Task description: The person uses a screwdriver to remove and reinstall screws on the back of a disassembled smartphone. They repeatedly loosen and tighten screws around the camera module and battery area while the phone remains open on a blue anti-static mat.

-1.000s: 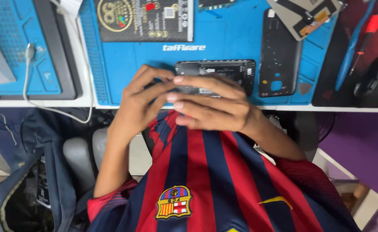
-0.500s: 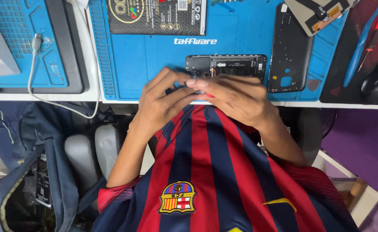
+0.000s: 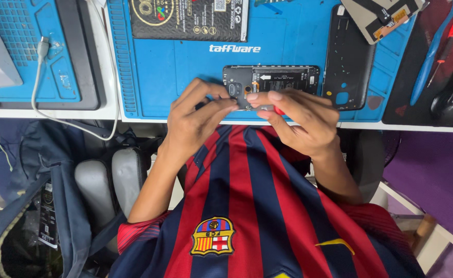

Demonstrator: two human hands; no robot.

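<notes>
The opened phone [image 3: 271,82] lies flat on the blue work mat [image 3: 185,77], near the front edge of the mat, with its inner parts facing up. Both hands meet at its near long edge.

The left hand [image 3: 195,121] comes from about 7 o'clock. Its fingers are bent and held close together, and the fingertips press on the lower left part of the phone, near the camera hole. The right hand [image 3: 298,118] comes from about 5 o'clock. Its thumb and first fingers are pressed together in a pinch over something small and red [image 3: 278,109], most of which is hidden, so I cannot tell what it is. The tips of both hands almost touch each other at the edge of the phone.

At 3 o'clock from the phone, just beside it, a black back cover [image 3: 347,56] lies on the mat with its inside up. At 11 o'clock from the phone there is a flat black packet [image 3: 190,19] with a round gold mark. At 2 o'clock, at the top edge, lies a grey part [image 3: 381,18] with orange strips. Far at 3 o'clock, on a dark mat, lie a blue tool [image 3: 432,56] and a black mouse [image 3: 450,98]. A white cable [image 3: 56,110] runs over the table edge at 9 o'clock.
</notes>
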